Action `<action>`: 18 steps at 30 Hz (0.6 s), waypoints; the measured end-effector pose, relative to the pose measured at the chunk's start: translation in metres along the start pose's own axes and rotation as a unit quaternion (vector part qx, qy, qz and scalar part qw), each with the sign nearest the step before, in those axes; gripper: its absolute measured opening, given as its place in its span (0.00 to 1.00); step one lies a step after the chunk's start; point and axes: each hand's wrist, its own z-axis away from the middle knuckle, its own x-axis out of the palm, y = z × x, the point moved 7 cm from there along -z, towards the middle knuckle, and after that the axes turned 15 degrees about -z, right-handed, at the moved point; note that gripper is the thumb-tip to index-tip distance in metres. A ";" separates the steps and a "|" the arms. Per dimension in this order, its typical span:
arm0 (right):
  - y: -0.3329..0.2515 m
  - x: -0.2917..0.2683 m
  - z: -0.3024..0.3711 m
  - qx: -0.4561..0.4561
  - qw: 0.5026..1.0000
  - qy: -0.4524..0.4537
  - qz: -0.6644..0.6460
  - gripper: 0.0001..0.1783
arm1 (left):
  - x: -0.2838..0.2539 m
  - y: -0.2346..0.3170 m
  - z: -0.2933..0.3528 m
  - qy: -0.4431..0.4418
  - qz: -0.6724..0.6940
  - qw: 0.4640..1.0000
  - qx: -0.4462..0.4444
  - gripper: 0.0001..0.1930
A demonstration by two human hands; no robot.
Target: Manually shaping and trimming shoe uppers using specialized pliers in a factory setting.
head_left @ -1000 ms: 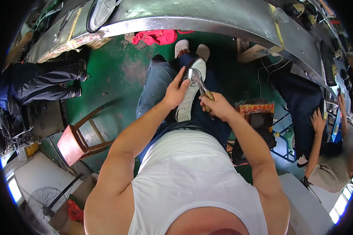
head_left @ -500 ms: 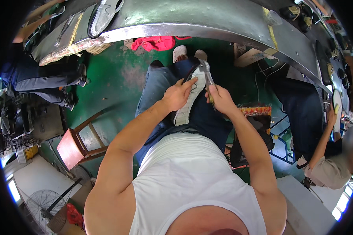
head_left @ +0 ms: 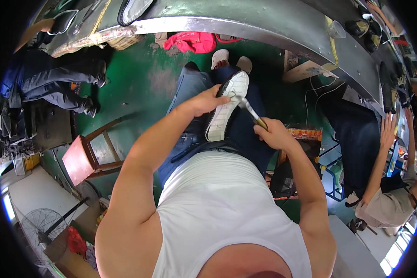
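Note:
A shoe with a pale, ribbed underside and a dark rim [head_left: 236, 83] lies bottom up on my lap, its wider end pointing away from me. My left hand [head_left: 204, 102] is closed around its left side, with the thumb across the underside. Closed on the yellowish handle of a hammer-like metal tool [head_left: 252, 112], my right hand [head_left: 274, 134] is beside the shoe on the right. The tool's blurred head is near the shoe's right edge at mid-length; whether it touches cannot be made out.
A metal-topped bench [head_left: 245, 23] runs across the far side, bearing another pale-bottomed shoe [head_left: 133, 10]. Red cloth [head_left: 190, 42] lies underneath. A wooden stool [head_left: 81, 157] and a wire fan [head_left: 41, 227] are at left. Other people sit at both sides; one hand [head_left: 387, 132] shows at right.
The tool has moved from the shoe's far end toward me, beside its middle. My right hand has drawn back to the right. My left hand still grips the shoe.

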 end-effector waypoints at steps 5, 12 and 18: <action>-0.019 0.027 0.009 -0.149 0.960 -0.037 0.233 0.29 | 0.001 0.014 0.002 -0.060 0.007 0.992 -0.111 0.30; -0.041 0.056 -0.005 -0.097 0.902 -0.016 0.421 0.22 | 0.001 0.000 0.001 -0.041 0.030 0.992 -0.118 0.29; -0.005 0.047 0.016 -0.127 0.956 0.015 0.263 0.14 | 0.009 0.002 0.010 0.060 -0.011 0.997 -0.049 0.34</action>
